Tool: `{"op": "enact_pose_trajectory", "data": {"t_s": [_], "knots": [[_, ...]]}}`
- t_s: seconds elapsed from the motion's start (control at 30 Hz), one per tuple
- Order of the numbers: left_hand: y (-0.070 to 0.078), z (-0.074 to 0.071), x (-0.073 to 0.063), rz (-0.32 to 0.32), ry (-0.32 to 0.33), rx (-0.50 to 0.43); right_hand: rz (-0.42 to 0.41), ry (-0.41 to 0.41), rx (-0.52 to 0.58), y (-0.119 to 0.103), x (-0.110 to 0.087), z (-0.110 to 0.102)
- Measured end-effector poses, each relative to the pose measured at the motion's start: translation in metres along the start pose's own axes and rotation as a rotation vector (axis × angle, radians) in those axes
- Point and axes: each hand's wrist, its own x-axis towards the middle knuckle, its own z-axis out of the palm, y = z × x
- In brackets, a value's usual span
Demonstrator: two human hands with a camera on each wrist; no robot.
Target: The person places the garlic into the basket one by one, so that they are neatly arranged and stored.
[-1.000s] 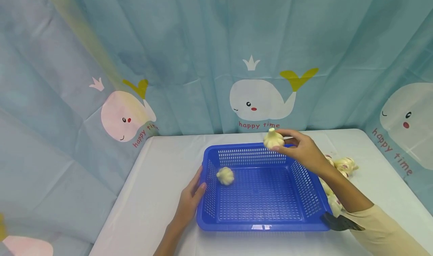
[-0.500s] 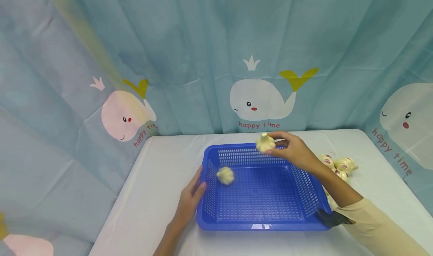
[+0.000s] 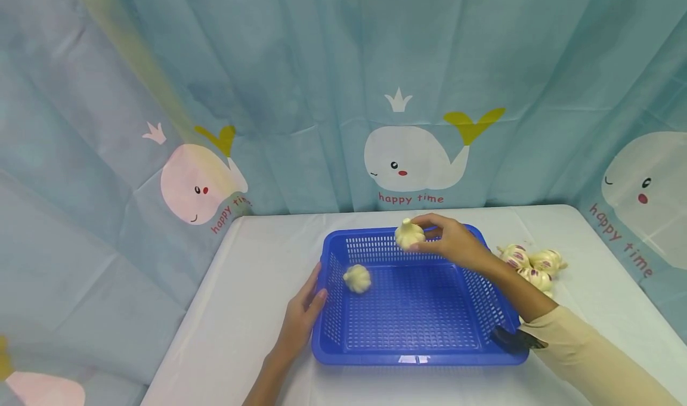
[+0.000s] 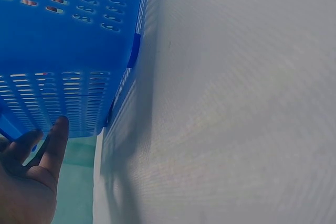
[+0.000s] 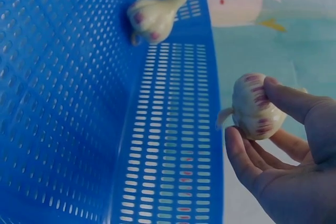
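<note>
My right hand [image 3: 453, 245] pinches a garlic bulb [image 3: 409, 235] between thumb and fingers, above the far wall of the blue plastic basket [image 3: 413, 316]. In the right wrist view this bulb [image 5: 255, 103] has purple patches and hangs beside the perforated basket wall. A second garlic bulb [image 3: 358, 279] lies inside the basket, near its left wall. My left hand [image 3: 299, 319] rests against the outside of the left wall, its fingers fairly straight. From the left wrist, fingers [image 4: 56, 145] show against the slotted blue side [image 4: 58, 56].
Several more garlic bulbs [image 3: 537, 269] lie on the white tabletop [image 3: 241, 287] right of the basket, partly behind my right forearm. A dark strap [image 3: 512, 338] at the right sleeve hangs over the basket's near right corner. A whale-print curtain [image 3: 300, 126] rises behind the table.
My right hand has moved left and slightly down with the garlic bulb, along the far edge of the basket. More of the bulbs on the right now show. My left hand has stayed still.
</note>
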Motion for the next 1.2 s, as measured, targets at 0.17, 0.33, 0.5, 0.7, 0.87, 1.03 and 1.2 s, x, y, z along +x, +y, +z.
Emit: {"op": "enact_pose_trajectory", "data": {"t_s": [0.17, 0.33, 0.5, 0.7, 0.87, 1.03, 1.2], "knots": [[0.0, 0.0, 0.0, -0.001, -0.001, -0.008, 0.01, -0.029, 0.006, 0.005, 0.005, 0.007], [-0.002, 0.0, 0.0, 0.007, -0.002, -0.012, 0.022, -0.055, -0.021, 0.009, 0.008, 0.014], [-0.003, 0.0, 0.0, 0.008, -0.001, -0.007, 0.033, -0.079, -0.013, 0.014, 0.011, 0.021], [-0.002, 0.0, -0.001, 0.012, -0.002, -0.011, 0.022, -0.097, -0.011, 0.016, 0.014, 0.03], [-0.001, 0.0, -0.001, 0.009, 0.002, -0.003, 0.01, -0.114, -0.01, 0.015, 0.014, 0.035], [-0.001, 0.0, -0.001, 0.006, 0.006, 0.0, 0.022, -0.128, -0.051, 0.015, 0.016, 0.041], [-0.002, 0.0, 0.0, 0.004, 0.008, 0.002, 0.011, -0.142, -0.067, 0.016, 0.018, 0.045]]}}
